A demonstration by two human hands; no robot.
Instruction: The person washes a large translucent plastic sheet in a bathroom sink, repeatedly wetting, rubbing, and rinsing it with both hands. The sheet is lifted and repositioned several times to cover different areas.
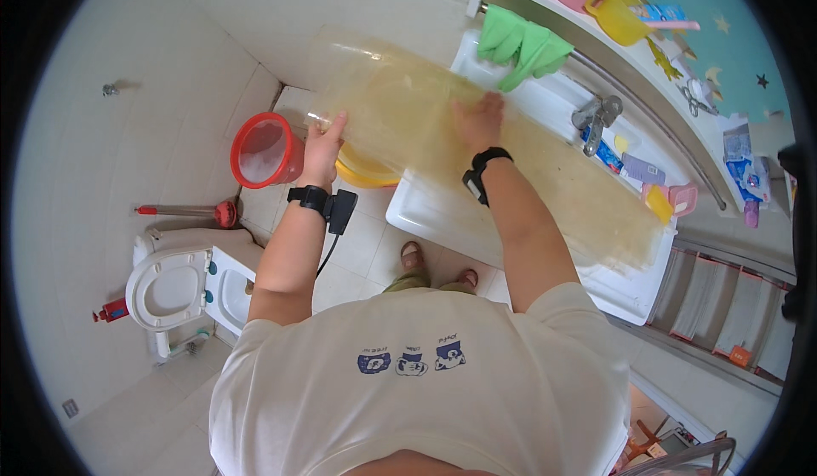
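A long, translucent yellowish plastic sheet (562,182) lies slanting across the white sink (630,302), its far left end curling out past the basin. My left hand (322,151) pinches the near edge of that end, thumb toward the sheet and the other fingers partly hidden. My right hand (481,123) rests against the middle of the sheet with its fingers stretched out; it looks slightly blurred. Dark bands circle both wrists, and a black box with a cable hangs at the left one.
A red bucket (265,151) and a yellow basin (362,170) stand on the floor at left. Green gloves (521,44) hang above the sink beside the metal faucet (598,119). Bottles and a yellow cup (619,18) crowd the shelf. A toilet (166,293) is at lower left.
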